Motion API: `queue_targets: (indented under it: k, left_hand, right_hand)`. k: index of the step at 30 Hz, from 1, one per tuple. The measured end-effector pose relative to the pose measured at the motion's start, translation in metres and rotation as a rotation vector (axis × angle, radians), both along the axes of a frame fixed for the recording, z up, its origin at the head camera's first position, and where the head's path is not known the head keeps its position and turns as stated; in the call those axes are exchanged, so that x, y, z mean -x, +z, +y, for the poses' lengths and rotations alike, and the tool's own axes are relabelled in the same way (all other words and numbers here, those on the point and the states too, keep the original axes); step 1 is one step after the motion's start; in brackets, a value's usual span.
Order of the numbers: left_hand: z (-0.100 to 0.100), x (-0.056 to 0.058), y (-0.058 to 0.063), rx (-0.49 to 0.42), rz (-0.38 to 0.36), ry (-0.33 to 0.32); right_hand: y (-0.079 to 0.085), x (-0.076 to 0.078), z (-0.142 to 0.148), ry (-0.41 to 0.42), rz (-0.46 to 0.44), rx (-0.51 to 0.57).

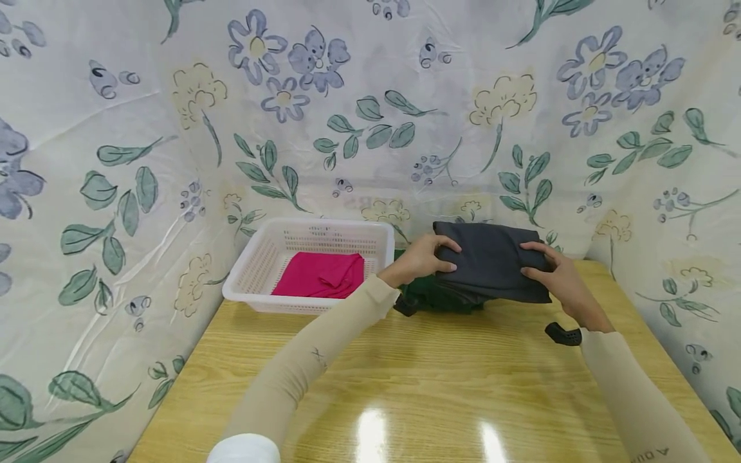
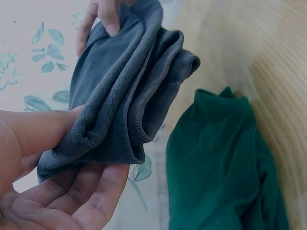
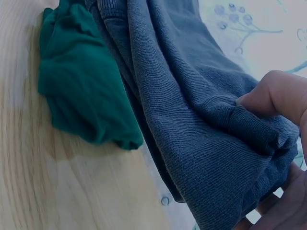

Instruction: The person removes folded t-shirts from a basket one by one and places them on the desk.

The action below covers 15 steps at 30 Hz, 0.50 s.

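Both hands hold a folded dark grey garment [image 1: 492, 260] in the air at the back right of the table. My left hand [image 1: 425, 260] pinches its left end, thumb on one face and fingers beneath, as the left wrist view shows. At the other end my right hand [image 1: 558, 276] grips the layered edge between thumb and fingers. Several soft folds of the grey cloth [image 2: 120, 96] show between the hands. A crumpled dark green garment [image 3: 81, 76] lies on the table below and behind the grey one, partly hidden by it in the head view.
Left of the hands stands a white plastic basket [image 1: 249, 298] with perforated walls. Inside it lies a folded bright pink cloth [image 1: 318, 273]. The wooden table [image 1: 405, 379] reaches back to a floral-patterned curtain [image 1: 370, 96], which also hangs along both sides.
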<state>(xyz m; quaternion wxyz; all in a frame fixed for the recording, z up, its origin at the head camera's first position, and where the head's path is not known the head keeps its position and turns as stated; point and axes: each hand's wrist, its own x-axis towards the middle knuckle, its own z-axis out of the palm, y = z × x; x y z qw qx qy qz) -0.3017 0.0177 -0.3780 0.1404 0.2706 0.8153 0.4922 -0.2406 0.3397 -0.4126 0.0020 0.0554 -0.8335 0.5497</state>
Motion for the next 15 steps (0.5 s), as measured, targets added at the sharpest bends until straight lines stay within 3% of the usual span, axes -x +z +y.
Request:
queue_targets:
  k: [15]
  left_hand:
    - [0.034, -0.005, -0.019, -0.031, -0.012, 0.05]
  right_hand:
    - [-0.008, -0.004, 0.025, -0.029, -0.005, -0.035]
